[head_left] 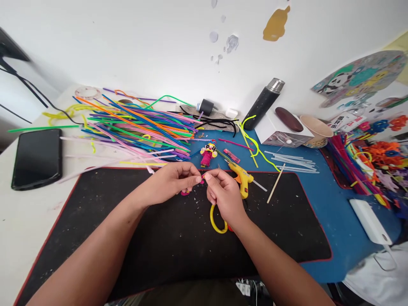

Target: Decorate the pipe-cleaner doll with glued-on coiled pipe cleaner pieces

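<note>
Between the fingertips of both hands is a small curled magenta pipe cleaner piece (202, 181). My left hand (172, 183) pinches it from the left, my right hand (225, 194) from the right; both are closed. Another magenta bit (185, 193) shows just under my left fingers; whether it joins the held piece I cannot tell. Just beyond my hands lies a small doll (206, 158) of pipe cleaners with a magenta body. A yellow hot glue gun (245, 180) rests to the right of my right hand. Below that hand shows a yellow loop handle (219, 230), partly hidden.
A pile of colourful pipe cleaners (140, 127) spreads at the back left, near a phone (37, 158). A black thermos (263, 104), a white box (280, 131), clear glue sticks (291, 162) and a thin wooden stick (276, 183) are at right. A black mat (159, 250) lies beneath my arms.
</note>
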Motion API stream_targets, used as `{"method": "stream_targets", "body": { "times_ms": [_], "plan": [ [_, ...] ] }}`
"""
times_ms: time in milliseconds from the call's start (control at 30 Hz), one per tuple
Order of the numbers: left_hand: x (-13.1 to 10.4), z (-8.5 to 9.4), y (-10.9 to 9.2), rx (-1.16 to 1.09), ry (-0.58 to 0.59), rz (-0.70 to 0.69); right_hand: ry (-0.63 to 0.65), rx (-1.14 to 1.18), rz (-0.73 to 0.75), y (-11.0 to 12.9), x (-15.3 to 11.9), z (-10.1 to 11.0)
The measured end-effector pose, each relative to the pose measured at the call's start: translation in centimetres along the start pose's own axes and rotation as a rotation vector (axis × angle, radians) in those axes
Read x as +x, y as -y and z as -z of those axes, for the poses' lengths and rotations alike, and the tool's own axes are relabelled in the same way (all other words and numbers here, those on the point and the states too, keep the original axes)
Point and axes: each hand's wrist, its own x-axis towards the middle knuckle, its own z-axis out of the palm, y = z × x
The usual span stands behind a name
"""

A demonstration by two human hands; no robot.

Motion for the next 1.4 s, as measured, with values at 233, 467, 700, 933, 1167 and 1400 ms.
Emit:
{"method": "stream_targets", "body": {
  "times_ms": [233,467,700,933,1167,1400],
  "plan": [
    [0.1,-0.3,-0.1,-0.045,-0.011,-0.002,0.011,0.026,0.003,0.0,0.1,-0.2],
    [0.4,-0.7,0.3,-0.237,-0.196,-0.039,0.009,0.068,0.0,0.0,0.0,-0.6],
    [0.5,-1.0,0.5,-0.249,-0.186,-0.051,-0.007,0.04,0.011,0.3,0.2,-1.2],
    [0.6,-1.1,0.6,-0.166,-0.177,-0.077,-0.025,0.032,0.018,0.2,0.3,-0.9],
    [0.4,-0.3,0.2,-0.118,-0.098,-0.038,-0.01,-0.038,0.02,0.5,0.3,-0.2],
    [0.1,0.4,-0.5,-0.076,-0.123,-0.049,0.012,-0.134,0.036,0.5,0.0,0.2]
  ]
}}
